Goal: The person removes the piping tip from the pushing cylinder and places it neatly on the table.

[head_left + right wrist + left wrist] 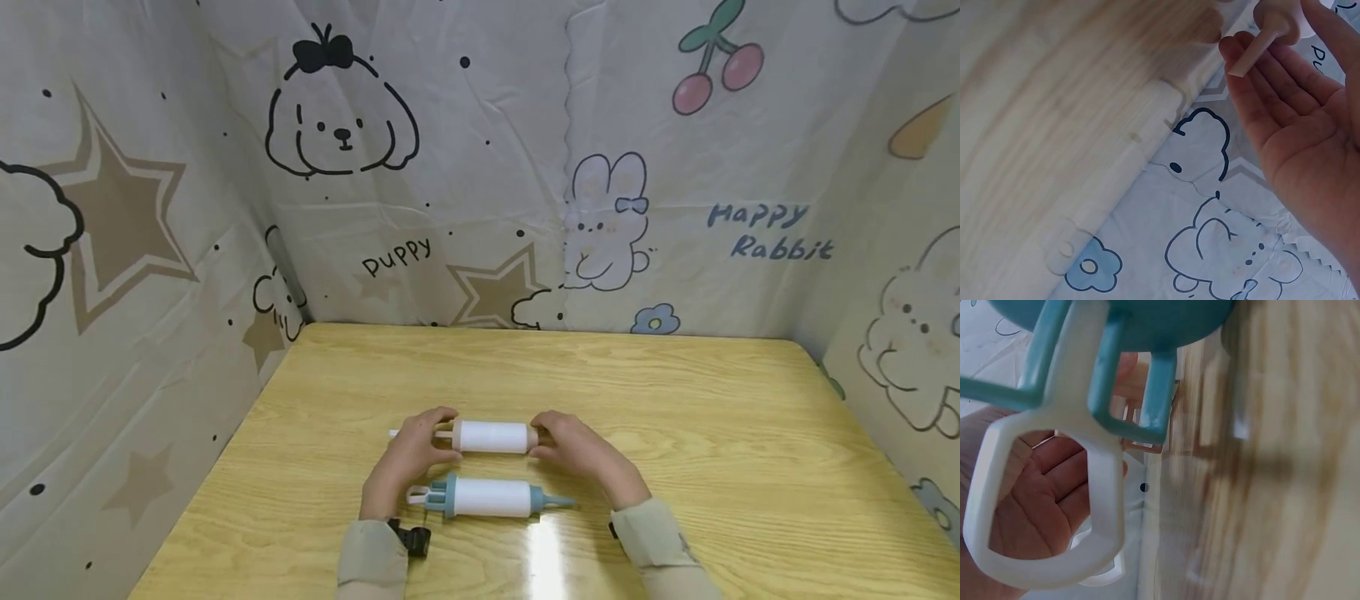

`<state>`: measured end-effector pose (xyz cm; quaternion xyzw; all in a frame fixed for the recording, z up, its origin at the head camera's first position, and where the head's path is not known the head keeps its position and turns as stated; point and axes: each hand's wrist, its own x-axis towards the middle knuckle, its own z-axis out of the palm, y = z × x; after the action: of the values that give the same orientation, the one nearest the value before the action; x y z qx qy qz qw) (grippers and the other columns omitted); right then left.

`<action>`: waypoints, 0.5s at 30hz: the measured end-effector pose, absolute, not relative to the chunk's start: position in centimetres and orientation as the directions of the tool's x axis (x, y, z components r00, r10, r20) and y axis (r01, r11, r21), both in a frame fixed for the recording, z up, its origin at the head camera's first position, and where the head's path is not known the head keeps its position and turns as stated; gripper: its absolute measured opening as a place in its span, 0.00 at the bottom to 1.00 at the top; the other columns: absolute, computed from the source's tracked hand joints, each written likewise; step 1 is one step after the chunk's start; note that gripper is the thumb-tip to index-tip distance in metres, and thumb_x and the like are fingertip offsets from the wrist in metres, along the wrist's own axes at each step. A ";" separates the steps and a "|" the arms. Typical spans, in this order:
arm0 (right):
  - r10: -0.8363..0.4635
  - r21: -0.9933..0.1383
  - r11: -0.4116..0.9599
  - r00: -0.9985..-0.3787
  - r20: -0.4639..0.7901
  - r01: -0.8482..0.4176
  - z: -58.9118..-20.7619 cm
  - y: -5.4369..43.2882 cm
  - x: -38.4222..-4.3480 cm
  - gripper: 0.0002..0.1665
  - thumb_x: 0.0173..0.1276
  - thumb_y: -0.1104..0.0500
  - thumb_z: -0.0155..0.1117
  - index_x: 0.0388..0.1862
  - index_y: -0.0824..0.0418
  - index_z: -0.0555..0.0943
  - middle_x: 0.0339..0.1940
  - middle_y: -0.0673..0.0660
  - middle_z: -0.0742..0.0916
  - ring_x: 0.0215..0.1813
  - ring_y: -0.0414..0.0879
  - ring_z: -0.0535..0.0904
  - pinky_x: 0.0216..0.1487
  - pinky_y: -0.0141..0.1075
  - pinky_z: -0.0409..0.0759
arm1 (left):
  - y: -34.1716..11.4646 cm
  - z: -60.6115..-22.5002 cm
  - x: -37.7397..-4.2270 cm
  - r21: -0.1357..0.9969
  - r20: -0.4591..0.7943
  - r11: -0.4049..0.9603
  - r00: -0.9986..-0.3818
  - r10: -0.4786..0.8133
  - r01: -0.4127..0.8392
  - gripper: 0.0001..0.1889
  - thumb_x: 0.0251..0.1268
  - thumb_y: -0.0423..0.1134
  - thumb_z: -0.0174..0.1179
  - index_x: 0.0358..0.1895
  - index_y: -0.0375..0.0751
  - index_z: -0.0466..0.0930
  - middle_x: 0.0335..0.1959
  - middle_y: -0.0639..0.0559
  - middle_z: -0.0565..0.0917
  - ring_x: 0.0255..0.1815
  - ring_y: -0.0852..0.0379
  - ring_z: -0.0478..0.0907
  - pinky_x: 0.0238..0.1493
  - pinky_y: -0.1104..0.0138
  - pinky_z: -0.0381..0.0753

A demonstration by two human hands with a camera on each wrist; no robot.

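A beige-and-white syringe with a white barrel lies crosswise on the wooden table. My left hand holds its flange end, thumb on the near side and fingers on the far side. At the other end, my right hand pinches the beige cap by the nozzle. Nearer to me lies a teal-and-white syringe, parallel to the first and touched by neither hand. Its white ring handle fills much of the left wrist view, partly covering my left palm.
The yellow wood-grain table reaches back to a printed cloth, which also hangs along the left and right sides. A dark strap device sits on my left wrist, near the teal syringe's handle.
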<state>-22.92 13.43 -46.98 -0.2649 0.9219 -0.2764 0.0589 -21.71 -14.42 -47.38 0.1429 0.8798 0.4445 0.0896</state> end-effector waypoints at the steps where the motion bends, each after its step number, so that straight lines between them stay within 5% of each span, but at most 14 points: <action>1: -0.521 -0.538 0.708 -0.853 0.039 -0.457 -46.9 13.4 -23.0 0.16 0.66 0.60 0.68 0.49 0.67 0.80 0.43 0.58 0.86 0.43 0.44 0.81 0.44 0.38 0.83 | -14.4 -47.4 -21.8 0.810 -0.029 0.559 -0.942 0.335 0.174 0.34 0.56 0.32 0.69 0.67 0.33 0.68 0.66 0.34 0.73 0.58 0.38 0.81 0.53 0.60 0.86; 15: -0.511 -0.520 0.709 -0.855 0.086 -0.477 -46.9 13.7 -23.1 0.10 0.67 0.59 0.66 0.45 0.63 0.83 0.41 0.55 0.87 0.42 0.42 0.81 0.44 0.37 0.83 | -14.5 -47.0 -21.8 0.779 0.014 0.588 -0.944 0.329 0.217 0.28 0.56 0.35 0.71 0.62 0.38 0.74 0.61 0.40 0.79 0.60 0.42 0.80 0.56 0.55 0.84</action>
<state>-23.11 13.68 -46.93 -0.2674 0.9237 -0.2724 0.0320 -21.80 -14.52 -46.99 0.1535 0.8887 0.4271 0.0657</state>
